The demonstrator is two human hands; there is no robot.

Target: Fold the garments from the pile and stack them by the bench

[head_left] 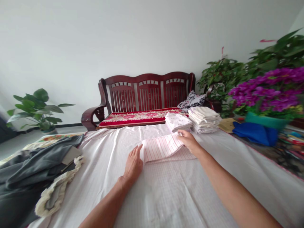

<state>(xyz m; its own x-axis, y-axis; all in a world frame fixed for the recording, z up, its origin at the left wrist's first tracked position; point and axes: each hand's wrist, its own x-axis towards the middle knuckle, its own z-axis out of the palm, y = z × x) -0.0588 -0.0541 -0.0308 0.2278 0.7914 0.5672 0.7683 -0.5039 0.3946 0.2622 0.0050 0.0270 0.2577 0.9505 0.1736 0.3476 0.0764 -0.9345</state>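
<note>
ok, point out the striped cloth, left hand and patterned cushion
Striped cloth [163,147], head view: middle of its striped surface.
Left hand [134,162], head view: back of the hand.
Patterned cushion [193,100], head view: its visible front.

Saw glossy, smooth wood in the bench [148,87], thin, matt fabric in the striped cloth [162,147], and creased, matt fabric in the sheet [166,196]. Noted a smooth, matt finish on the wall [133,38].
</note>
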